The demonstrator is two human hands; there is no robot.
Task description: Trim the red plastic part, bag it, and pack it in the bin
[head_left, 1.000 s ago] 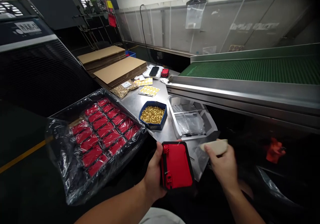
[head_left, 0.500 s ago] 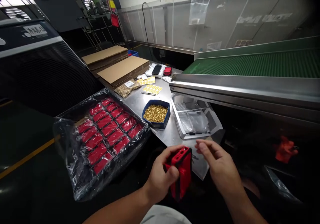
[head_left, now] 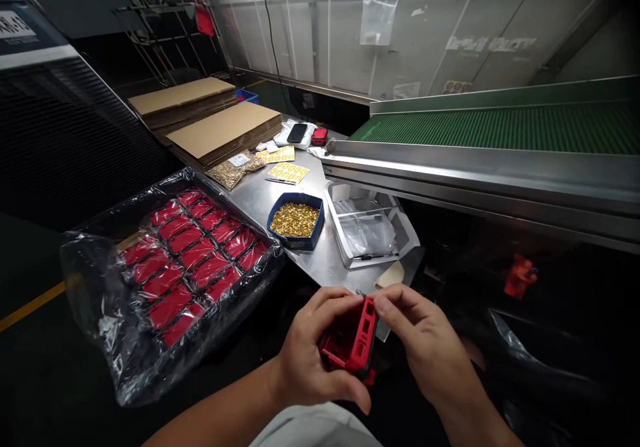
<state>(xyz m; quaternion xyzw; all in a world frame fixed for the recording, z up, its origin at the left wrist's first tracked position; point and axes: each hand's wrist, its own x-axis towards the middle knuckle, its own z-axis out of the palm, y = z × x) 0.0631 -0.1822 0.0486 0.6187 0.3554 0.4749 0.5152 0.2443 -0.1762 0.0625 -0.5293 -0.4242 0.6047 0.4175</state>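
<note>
My left hand (head_left: 310, 354) is wrapped round a red and black plastic case (head_left: 353, 340), tilted on its edge low in the middle of the view. My right hand (head_left: 425, 340) is pinched at the case's upper right corner, its fingertips touching the top edge; what the pinch holds is too small to make out. A small beige pad (head_left: 391, 275) lies on the steel table (head_left: 260, 197) just beyond my hands.
A plastic-lined tray (head_left: 90, 267) of several red cases sits at left. A blue bowl (head_left: 273, 214) of small brass parts and a clear tray (head_left: 335, 220) of plastic bags stand on the table. Cardboard sheets (head_left: 225, 127) lie behind; a green conveyor (head_left: 500, 127) runs at right.
My left hand turned the case from flat to on edge. My right hand let go of the beige pad, which now lies on the table, and came to the case's top corner.
</note>
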